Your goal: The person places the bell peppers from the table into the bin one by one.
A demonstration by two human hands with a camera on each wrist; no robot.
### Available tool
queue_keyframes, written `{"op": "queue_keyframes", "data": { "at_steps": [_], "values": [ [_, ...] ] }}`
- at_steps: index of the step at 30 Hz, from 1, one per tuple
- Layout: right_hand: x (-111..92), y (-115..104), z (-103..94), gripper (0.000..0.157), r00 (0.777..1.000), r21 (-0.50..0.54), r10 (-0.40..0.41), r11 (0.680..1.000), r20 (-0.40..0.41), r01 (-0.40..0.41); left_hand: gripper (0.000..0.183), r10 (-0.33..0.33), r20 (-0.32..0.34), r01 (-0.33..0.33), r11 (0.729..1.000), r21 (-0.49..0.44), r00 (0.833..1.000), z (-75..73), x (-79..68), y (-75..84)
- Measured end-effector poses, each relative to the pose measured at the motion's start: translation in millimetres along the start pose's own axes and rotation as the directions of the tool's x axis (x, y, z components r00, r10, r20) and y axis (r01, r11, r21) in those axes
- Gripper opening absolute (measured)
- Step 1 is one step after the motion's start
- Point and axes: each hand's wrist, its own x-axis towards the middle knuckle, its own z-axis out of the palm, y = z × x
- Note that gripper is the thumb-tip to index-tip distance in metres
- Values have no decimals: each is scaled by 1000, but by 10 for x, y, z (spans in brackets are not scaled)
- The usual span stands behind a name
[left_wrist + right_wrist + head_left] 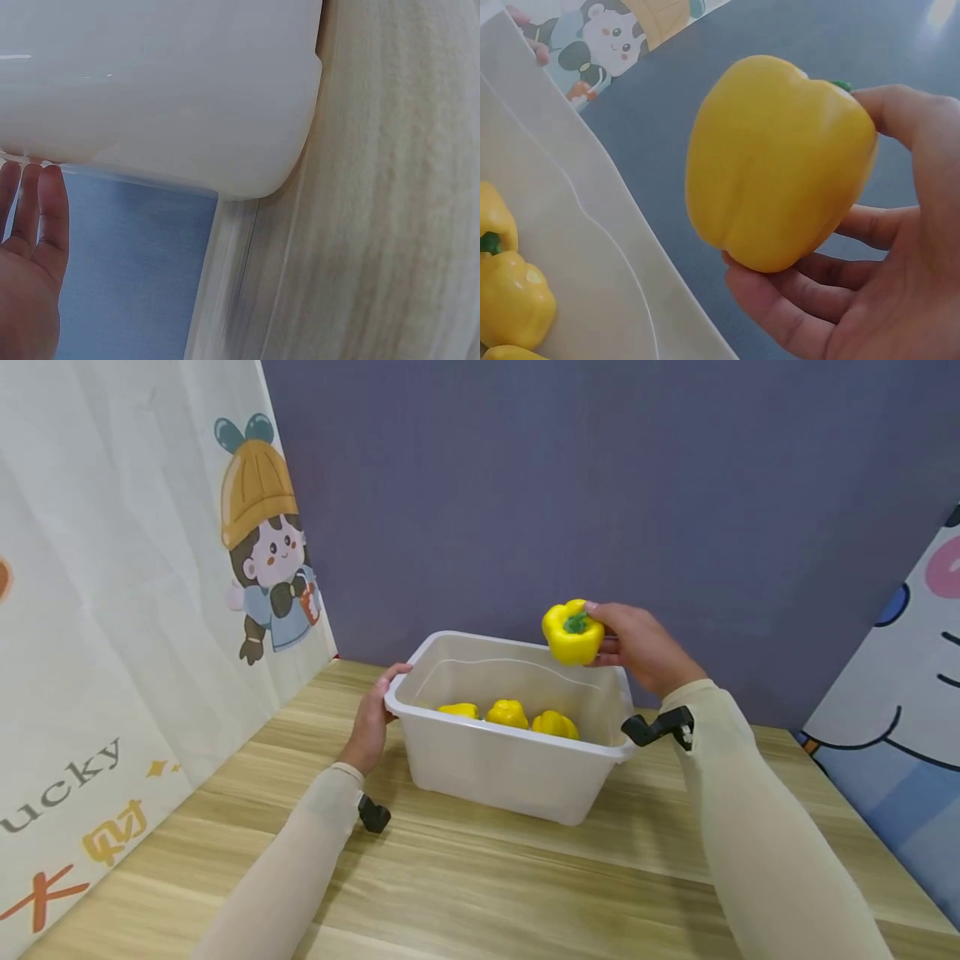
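Observation:
A yellow bell pepper (570,639) with a green stem is pinched between the thumb and fingers of my right hand (637,643), above the far right rim of a white plastic bin (502,764). The right wrist view has its smooth, lobed side (772,165) toward the camera. My left hand (371,718) grips the bin's left rim, one digit over the top. From the left wrist, the fingers (52,210) of that hand reach up to the rim from outside. Inside the bin lie several more yellow peppers (507,714), partly hidden by the near wall.
The bin stands on a wood-grain table (480,893). A dark blue-grey wall panel (600,485) rises close behind it. A white printed curtain (112,568) borders the left, and a cartoon-printed panel (900,693) borders the right.

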Motion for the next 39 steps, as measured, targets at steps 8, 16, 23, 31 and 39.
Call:
{"op": "queue_keyframes", "data": {
  "at_steps": [8, 16, 23, 31, 39],
  "values": [
    [81, 4, 52, 72, 999, -35, 8, 999, 37, -7, 54, 6, -6, -6, 1000, -11, 1000, -9, 18, -40],
    [229, -29, 142, 67, 996, -251, 56, 967, 75, -36, 52, -5, -1, 5, 1000, -10, 1000, -6, 1, 5],
    [289, -64, 284, 62, 990, -385, 33, 923, 139, 24, 52, -1, -12, 1, 1000, -15, 1000, -20, 10, 1],
    [381, -128, 401, 66, 980, -495, 66, 868, 189, 37, 52, 9, 6, -9, 1000, -22, 1000, -39, 27, -13],
    [481, -141, 557, 69, 972, -534, 116, 845, 204, 11, 54, 4, -9, -5, 1000, -15, 1000, -51, 44, -32]
  ]
}}
